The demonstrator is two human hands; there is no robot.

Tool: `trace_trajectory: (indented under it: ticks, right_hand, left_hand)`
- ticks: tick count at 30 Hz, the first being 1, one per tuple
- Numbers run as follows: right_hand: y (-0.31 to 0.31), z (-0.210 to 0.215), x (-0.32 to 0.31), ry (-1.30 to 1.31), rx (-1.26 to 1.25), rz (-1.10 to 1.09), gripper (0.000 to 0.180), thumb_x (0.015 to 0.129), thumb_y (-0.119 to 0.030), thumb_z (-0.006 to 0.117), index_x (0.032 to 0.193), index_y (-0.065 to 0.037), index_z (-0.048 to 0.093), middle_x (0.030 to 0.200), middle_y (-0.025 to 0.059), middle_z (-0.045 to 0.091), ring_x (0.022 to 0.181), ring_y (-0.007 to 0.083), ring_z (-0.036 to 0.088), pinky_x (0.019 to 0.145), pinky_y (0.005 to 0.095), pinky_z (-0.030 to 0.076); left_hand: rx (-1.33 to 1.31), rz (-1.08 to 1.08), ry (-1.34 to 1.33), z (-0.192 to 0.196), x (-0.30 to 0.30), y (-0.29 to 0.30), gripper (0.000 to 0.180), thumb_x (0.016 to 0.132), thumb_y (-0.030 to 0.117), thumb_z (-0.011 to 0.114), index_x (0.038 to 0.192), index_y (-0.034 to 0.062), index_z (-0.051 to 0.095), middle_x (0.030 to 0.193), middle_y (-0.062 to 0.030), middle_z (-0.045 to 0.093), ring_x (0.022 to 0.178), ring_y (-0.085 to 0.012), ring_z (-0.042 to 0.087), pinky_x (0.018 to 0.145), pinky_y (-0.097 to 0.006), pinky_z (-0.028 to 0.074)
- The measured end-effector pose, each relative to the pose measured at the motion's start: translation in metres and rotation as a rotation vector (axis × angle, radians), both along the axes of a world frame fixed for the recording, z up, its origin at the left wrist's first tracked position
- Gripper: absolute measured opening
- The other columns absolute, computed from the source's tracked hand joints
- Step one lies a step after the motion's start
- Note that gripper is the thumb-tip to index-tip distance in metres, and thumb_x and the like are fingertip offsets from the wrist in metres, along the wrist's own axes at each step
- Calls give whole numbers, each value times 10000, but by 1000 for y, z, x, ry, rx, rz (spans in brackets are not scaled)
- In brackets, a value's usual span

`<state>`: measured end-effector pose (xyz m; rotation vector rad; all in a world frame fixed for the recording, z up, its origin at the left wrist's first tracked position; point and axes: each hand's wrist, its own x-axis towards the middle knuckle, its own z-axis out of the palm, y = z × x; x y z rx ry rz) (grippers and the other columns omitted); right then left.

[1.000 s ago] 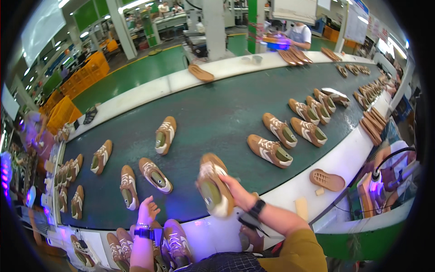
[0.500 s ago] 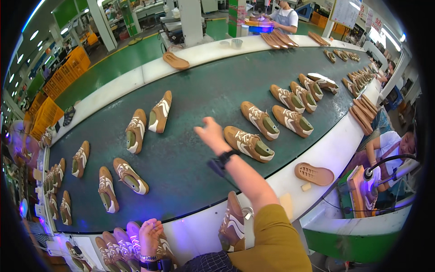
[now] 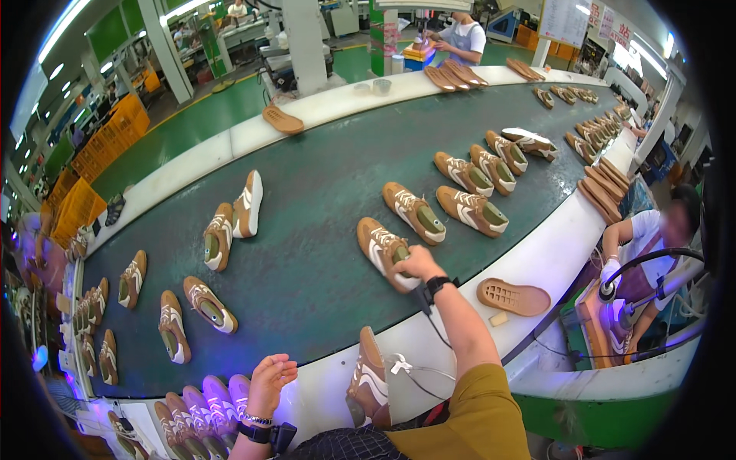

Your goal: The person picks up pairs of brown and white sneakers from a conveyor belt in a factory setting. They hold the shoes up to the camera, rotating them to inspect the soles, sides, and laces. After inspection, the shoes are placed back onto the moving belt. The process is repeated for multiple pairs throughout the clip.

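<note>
On the dark green belt (image 3: 307,230), my right hand (image 3: 418,264) is closed on the heel of a tan sneaker (image 3: 377,244) with white laces and a white stripe. A second tan sneaker (image 3: 414,211) sits just beyond it. My left hand (image 3: 270,377) is held over the near white ledge with its fingers stretched out and nothing in them. Left of that hand stands a row of several sneakers (image 3: 192,414), lit purple. Between my arms, a single sneaker (image 3: 370,379) stands on the ledge beside a white clip with a thin cable (image 3: 418,373).
A loose tan sole (image 3: 514,296) and a small beige block (image 3: 499,318) lie on the ledge to the right. Another sole (image 3: 283,119) rests on the far ledge. More sneakers are spread along the belt. At right, a person (image 3: 648,238) works by a lamp-lit stand.
My right hand has come down to the right and taken hold of a sneaker's heel. The belt's shoes appear shifted left, and the upper left sneaker has turned. My left hand has opened out.
</note>
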<state>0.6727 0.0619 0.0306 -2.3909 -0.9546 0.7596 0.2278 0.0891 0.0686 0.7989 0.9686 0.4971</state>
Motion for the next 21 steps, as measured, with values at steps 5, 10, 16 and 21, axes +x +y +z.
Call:
trace_trajectory:
  ticks: [5, 10, 16, 21]
  right_hand:
    - [-18, 18, -72, 1057, 496, -68, 411, 715, -179, 724, 1038, 46, 605, 944, 80, 642, 795, 140, 619, 740, 271, 497]
    - [-22, 78, -117, 1088, 384, 526, 490, 724, -276, 739, 1100, -8, 576, 1053, 71, 607, 963, 142, 564, 840, 294, 451]
    - [46, 49, 28, -144, 543, -61, 581, 603, -282, 758, 1041, 34, 544, 1036, 222, 585, 992, 336, 572, 851, 396, 457]
    - [50, -19, 122, -230, 62, -102, 589, 538, -266, 781, 1003, -11, 525, 1029, 230, 609, 984, 366, 585, 849, 388, 464]
  left_hand:
    - [21, -32, -119, 7, 50, 2, 441, 878, 270, 545, 1220, 23, 416, 1152, -164, 523, 1021, -254, 540, 853, -397, 465]
    - [-34, 120, -455, 11, 85, -3, 685, 825, 465, 590, 1320, 44, 371, 1270, -185, 463, 1152, -350, 468, 953, -500, 398]
    - [-307, 331, -485, -22, 23, -10, 680, 828, 534, 509, 1260, 14, 433, 1169, -220, 532, 1062, -381, 531, 909, -532, 431]
    - [-386, 323, -429, -41, -19, -24, 721, 833, 551, 463, 1278, -12, 397, 1171, -258, 519, 1051, -400, 532, 886, -536, 444]
